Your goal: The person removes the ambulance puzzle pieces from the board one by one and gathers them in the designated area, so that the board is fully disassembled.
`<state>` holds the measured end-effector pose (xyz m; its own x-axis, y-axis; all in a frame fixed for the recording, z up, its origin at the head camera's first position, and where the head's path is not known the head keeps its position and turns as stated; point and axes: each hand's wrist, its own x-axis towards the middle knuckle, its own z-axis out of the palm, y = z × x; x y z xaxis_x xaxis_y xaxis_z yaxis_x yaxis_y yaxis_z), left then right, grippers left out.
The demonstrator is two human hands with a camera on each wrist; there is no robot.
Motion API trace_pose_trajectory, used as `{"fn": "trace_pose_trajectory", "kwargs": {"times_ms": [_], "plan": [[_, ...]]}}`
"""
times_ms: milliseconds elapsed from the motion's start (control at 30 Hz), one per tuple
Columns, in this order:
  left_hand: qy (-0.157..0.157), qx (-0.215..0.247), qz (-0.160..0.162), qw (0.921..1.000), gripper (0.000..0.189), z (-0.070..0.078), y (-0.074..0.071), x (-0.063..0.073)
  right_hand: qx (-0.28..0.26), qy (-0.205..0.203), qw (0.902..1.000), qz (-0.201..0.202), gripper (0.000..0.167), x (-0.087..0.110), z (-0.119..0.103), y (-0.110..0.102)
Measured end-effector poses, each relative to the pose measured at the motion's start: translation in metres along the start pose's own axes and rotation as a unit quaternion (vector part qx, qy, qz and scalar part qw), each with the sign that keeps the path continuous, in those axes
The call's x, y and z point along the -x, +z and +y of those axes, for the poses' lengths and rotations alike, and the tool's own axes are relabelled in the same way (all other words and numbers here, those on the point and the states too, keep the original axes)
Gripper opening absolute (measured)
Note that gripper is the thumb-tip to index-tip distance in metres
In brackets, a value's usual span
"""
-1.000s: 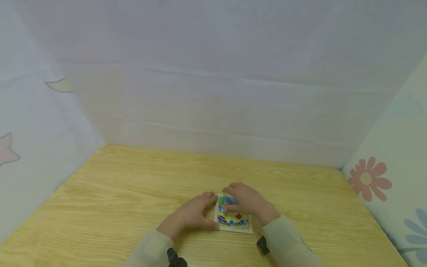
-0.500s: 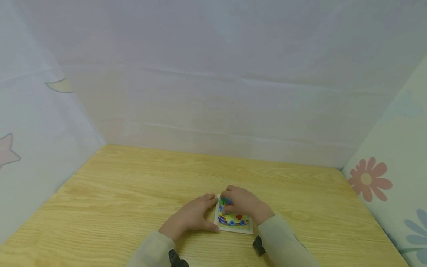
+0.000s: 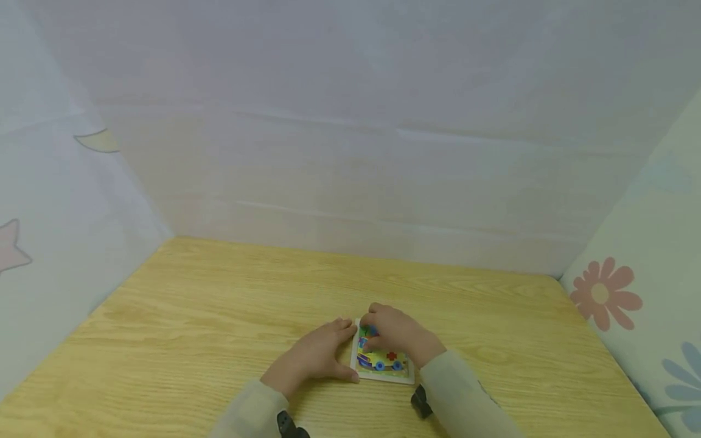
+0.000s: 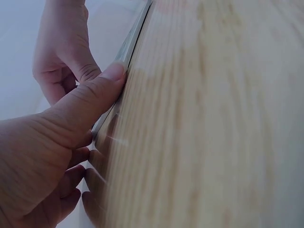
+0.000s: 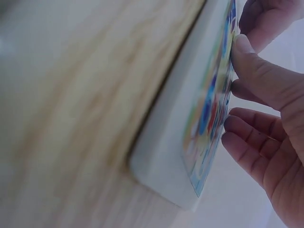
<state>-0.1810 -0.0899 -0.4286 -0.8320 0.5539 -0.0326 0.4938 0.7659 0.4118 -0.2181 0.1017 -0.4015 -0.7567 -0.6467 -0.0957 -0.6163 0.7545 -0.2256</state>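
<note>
While the left hand (image 3: 313, 354) stays spread against the ambulance puzzle (image 3: 383, 360), flat on the wooden table (image 3: 219, 304), the right hand (image 3: 398, 333) has shifted left over the puzzle, fingers bent, grip unclear; red cross (image 3: 391, 356) visible.

My right hand (image 3: 397, 331) is hiding the upper right of the picture board (image 3: 383, 360), and I am not making out whether its fingers are pinching anything. From the left wrist, the board's printed face is showing too thinly to read. From the right wrist, the tabletop (image 5: 71, 95) is blurring, and the top edge is cutting off the board.
</note>
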Motion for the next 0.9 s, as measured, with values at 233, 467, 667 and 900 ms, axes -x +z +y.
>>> {"fn": "trace_pose_trajectory", "kwargs": {"times_ms": [233, 467, 667, 900], "plan": [[0.001, -0.021, 0.000, 0.9998, 0.093, 0.004, -0.004, 0.000, -0.025, 0.010, 0.9996, -0.004, 0.041, -0.002, 0.000, -0.001], [-0.003, -0.026, -0.003, 0.9996, 0.093, 0.006, -0.004, 0.001, -0.084, 0.026, 0.9961, 0.001, 0.040, -0.002, 0.003, 0.001], [-0.002, -0.025, -0.001, 0.9997, 0.094, 0.005, -0.002, 0.000, -0.151, 0.049, 0.9872, 0.008, 0.039, -0.005, 0.007, 0.005], [0.001, -0.030, 0.000, 0.9996, 0.094, 0.005, -0.002, -0.002, -0.168, 0.039, 0.9847, 0.025, 0.028, -0.008, 0.011, 0.006]]}}
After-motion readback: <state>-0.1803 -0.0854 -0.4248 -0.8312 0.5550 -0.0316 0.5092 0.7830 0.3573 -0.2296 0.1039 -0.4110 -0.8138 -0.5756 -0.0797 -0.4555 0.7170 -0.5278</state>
